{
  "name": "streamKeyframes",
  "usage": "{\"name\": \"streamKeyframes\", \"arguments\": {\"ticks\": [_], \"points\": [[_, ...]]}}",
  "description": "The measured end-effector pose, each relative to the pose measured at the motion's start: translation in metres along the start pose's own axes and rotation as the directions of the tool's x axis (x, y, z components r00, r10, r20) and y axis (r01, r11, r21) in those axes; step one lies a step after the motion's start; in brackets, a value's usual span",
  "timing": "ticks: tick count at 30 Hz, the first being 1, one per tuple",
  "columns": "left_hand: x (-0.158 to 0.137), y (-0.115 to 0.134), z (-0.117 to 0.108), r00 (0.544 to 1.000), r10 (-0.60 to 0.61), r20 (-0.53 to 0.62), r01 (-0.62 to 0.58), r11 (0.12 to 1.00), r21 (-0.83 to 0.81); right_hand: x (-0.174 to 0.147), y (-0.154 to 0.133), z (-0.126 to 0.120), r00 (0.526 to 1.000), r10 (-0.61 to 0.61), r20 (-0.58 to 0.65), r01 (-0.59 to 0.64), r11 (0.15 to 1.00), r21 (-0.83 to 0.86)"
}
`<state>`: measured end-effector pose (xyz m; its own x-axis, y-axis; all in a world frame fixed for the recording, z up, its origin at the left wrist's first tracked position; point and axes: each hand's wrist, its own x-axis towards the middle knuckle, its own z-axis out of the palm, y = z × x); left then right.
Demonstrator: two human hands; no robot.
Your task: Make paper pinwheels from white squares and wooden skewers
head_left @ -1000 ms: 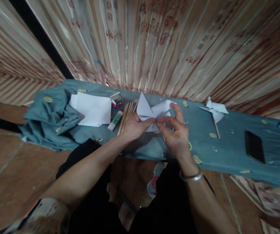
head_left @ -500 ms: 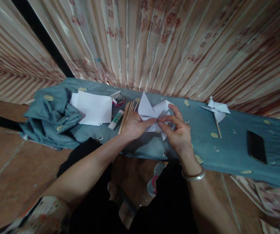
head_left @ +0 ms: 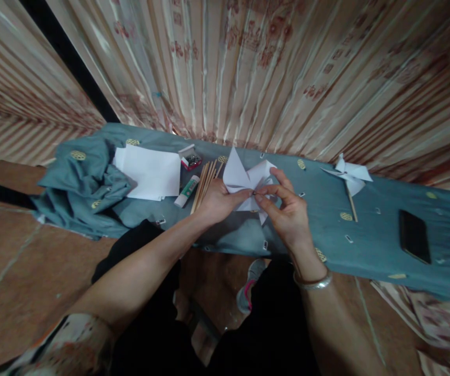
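Between my hands is a white paper pinwheel (head_left: 237, 169) with folded, pointed blades, held above the cloth. My left hand (head_left: 219, 201) grips it from the left, thumb reaching to its centre. With finger and thumb, my right hand (head_left: 285, 209) pinches a tiny dark pin-like piece at that centre; its exact kind is too small to make out. The other fingers of my right hand are bent by the right-hand blade. Thin wooden sticks (head_left: 205, 183) lie just beside my left hand, partly behind it.
Left of the sticks are a glue stick (head_left: 187, 191), a small open box (head_left: 189, 158) of metal bits and white paper sheets (head_left: 152, 172). A pinwheel on a stick (head_left: 350, 177) and a phone (head_left: 415, 236) lie right on the green cloth (head_left: 319, 209). A curtain (head_left: 217, 68) hangs behind.
Both hands keep nearly the same hold on the paper pinwheel, fingertips still together at its centre. The view has shifted very slightly.
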<state>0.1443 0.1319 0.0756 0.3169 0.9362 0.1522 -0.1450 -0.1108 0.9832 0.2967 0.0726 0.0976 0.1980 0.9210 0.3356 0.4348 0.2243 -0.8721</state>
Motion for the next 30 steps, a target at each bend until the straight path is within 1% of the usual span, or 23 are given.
{"name": "streamKeyframes", "arguments": {"ticks": [9,13,18,24,27,30], "points": [[-0.002,0.001,0.000,0.999,-0.038,0.013,0.038,0.999,0.009,0.001,0.005,-0.002,0.996,0.070,0.056,-0.075,0.994,0.084],[-0.002,0.001,0.001,0.999,-0.048,0.010,0.049,0.999,-0.013,0.002,0.008,-0.003,0.992,0.098,0.078,-0.105,0.990,0.096],[-0.003,0.003,0.000,0.998,-0.055,0.010,0.055,0.998,0.023,0.002,0.010,-0.002,0.988,0.125,0.085,-0.135,0.984,0.115],[-0.003,0.007,0.000,0.997,-0.073,0.028,0.073,0.997,-0.002,0.002,0.010,0.001,0.983,0.166,0.076,-0.175,0.975,0.135],[-0.003,0.007,0.000,0.996,-0.085,0.038,0.086,0.996,-0.007,0.002,0.010,0.002,0.982,0.172,0.073,-0.181,0.974,0.137],[-0.002,0.007,-0.002,0.996,-0.074,0.047,0.074,0.997,0.009,0.002,0.011,0.003,0.983,0.172,0.068,-0.180,0.974,0.140]]}}
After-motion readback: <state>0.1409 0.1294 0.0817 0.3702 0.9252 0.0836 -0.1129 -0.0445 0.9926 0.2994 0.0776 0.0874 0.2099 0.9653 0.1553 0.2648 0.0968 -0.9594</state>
